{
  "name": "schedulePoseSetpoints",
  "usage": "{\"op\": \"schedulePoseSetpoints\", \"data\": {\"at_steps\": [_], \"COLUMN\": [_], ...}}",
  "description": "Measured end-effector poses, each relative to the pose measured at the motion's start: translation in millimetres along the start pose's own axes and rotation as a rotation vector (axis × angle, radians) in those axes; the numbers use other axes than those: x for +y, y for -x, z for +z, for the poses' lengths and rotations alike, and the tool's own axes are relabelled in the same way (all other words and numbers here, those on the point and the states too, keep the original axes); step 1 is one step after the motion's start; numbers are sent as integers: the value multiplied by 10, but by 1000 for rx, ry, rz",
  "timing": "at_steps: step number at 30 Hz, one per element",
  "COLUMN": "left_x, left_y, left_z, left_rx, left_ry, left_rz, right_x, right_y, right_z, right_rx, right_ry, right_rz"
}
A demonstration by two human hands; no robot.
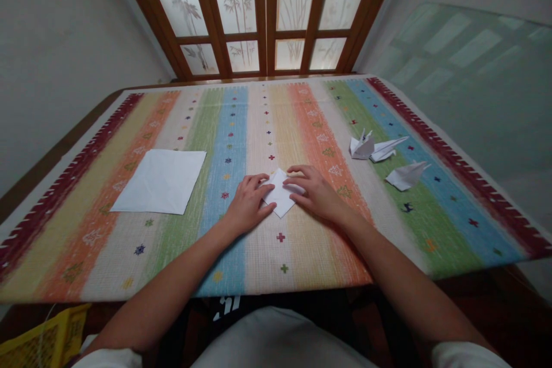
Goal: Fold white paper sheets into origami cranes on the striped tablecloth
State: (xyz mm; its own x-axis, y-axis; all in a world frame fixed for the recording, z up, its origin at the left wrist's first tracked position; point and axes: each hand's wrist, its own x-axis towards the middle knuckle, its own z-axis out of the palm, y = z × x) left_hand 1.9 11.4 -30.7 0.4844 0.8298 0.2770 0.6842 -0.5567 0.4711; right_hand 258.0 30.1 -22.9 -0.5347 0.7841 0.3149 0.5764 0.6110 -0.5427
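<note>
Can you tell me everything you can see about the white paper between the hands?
It is a piece of white paper, folded into a small diamond shape with one point toward the person. It looks thin and smooth, and a fold shows across it. It lies flat on the striped tablecloth, on a pale stripe. The fingers of the left hand rest on its left side, and the fingers of the right hand rest on its right side, holding it from both sides.
</note>
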Motion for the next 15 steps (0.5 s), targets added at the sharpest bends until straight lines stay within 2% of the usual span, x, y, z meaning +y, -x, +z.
{"op": "schedulePoseSetpoints", "data": {"at_steps": [3, 6, 11, 15], "left_x": [31, 54, 71, 73], "left_y": [6, 13, 27, 39], "left_z": [-3, 1, -2, -12], "left_rx": [-31, -40, -46, -56], "left_ry": [-20, -30, -45, -51], "left_rz": [29, 23, 22, 25], "right_x": [-85, -161, -187, -185], "right_y": [6, 29, 82, 99], "right_z": [27, 139, 315, 308], "right_rx": [-108, -211, -212, -222], "right_ry": [-46, 4, 177, 234], "right_rz": [-112, -100, -26, -20]}}
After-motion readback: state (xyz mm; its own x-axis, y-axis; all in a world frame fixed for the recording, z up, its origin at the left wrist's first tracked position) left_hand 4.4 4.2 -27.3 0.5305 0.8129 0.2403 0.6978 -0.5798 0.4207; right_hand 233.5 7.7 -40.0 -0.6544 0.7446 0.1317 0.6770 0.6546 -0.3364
